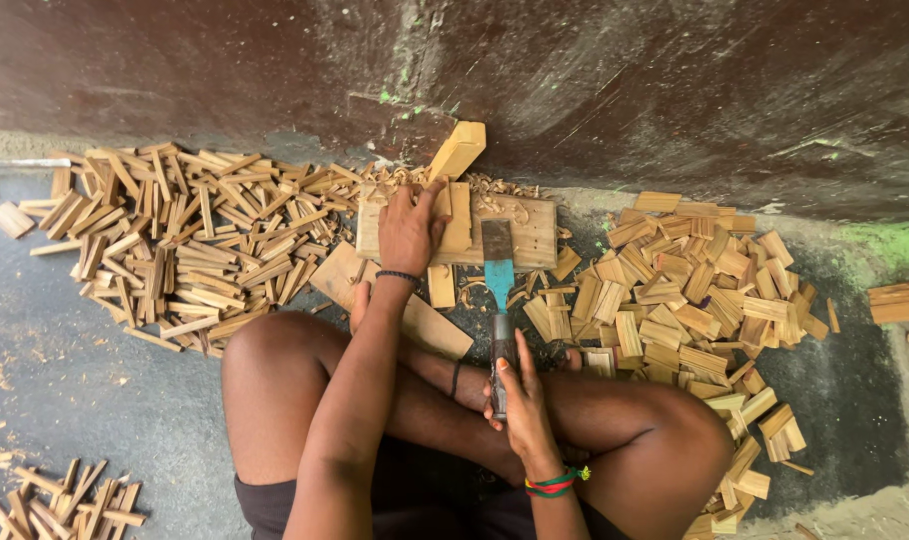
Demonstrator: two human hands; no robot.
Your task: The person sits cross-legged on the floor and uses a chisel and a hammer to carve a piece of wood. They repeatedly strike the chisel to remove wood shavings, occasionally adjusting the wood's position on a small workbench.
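Observation:
I sit cross-legged on the floor. My left hand (411, 228) presses a narrow wooden strip (455, 215) flat onto a thick wooden block (527, 240) in front of my knees. My right hand (520, 395) grips the handle of a wide chisel (498, 262) with a blue neck; its flat blade lies on the block just right of the strip. Curled shavings (495, 188) lie on and behind the block. A thicker wood piece (459, 150) leans against the wall behind it.
A large heap of thin wood strips (185, 245) spreads on the left, and a heap of short wood pieces (695, 300) on the right. A smaller pile (60, 505) lies bottom left. A dark wall (595, 90) rises right behind the block. A flat board (425, 320) lies by my left knee.

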